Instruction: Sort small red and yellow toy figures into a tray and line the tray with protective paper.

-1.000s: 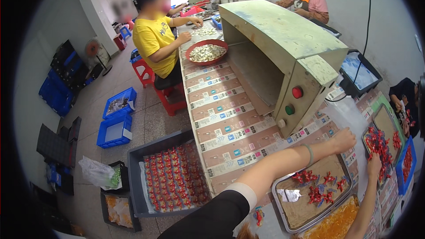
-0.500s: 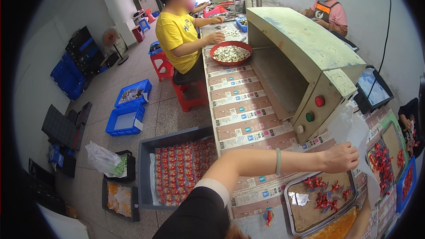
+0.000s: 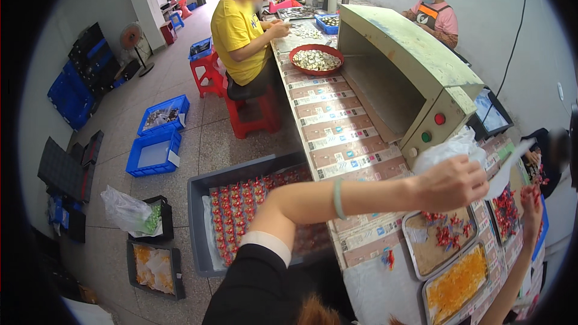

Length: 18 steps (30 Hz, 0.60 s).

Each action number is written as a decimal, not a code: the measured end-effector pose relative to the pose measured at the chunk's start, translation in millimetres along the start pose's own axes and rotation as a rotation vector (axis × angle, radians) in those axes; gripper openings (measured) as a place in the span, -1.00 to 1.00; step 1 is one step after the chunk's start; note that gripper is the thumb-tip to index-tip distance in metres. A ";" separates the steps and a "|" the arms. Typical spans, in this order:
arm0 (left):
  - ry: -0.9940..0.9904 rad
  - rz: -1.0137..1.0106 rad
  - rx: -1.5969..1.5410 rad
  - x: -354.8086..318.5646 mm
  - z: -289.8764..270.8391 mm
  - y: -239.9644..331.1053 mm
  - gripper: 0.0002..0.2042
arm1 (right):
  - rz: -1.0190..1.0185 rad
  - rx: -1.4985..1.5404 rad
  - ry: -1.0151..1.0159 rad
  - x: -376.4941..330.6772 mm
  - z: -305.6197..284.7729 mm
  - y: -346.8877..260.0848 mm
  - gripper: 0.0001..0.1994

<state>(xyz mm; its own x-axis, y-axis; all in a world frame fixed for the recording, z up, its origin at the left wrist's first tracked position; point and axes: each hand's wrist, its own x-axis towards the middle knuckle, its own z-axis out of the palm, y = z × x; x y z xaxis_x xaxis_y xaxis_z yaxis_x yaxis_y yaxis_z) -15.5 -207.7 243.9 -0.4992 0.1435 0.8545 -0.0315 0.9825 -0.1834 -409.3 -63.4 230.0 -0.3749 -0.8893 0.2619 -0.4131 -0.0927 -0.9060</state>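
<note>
The left hand (image 3: 450, 182) was closed around the gathered edge of a clear plastic bag (image 3: 453, 149) — the bag bulged up from the curled fingers, just near of the green machine (image 3: 415, 78). Below it sat a metal tray (image 3: 424, 253) of red pieces. Further right, the right hand (image 3: 531, 203) hung over another tray (image 3: 504, 212) — its finger spread could not be told.

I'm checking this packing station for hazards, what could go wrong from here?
The left hand holds a clear plastic bag above the metal tray of red wrapped pieces; a slack grip might drop it among them. One red piece lies loose near the table edge and may fall. The right hand reaches over another tray's red pieces and could scatter them.
</note>
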 end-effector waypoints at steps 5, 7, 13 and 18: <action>-0.021 -0.016 0.242 -36.9 -131.7 0.9 -0.90 | -0.292 -0.237 0.019 -21.1 108.4 -126.1 -0.59; -0.142 -0.134 0.289 -58.0 -203.5 1.7 -0.86 | -0.489 -0.389 -0.009 -39.8 160.4 -170.5 -0.56; -0.340 -0.713 0.474 -179.9 -347.5 -21.4 -0.81 | -0.703 -0.293 -0.353 -67.3 310.1 -200.2 -0.70; -0.479 -0.760 0.833 -256.6 -432.3 -15.0 -0.80 | -0.593 -0.117 -0.541 -89.8 404.5 -224.0 -0.72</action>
<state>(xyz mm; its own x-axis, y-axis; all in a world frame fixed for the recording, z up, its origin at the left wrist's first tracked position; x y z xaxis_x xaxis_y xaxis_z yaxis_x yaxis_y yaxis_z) 487.4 -208.1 237.4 -0.3747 -0.6642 0.6469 -0.9103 0.3960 -0.1206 52.6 -143.9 274.9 0.3746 -0.8031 0.4633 -0.5122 -0.5958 -0.6186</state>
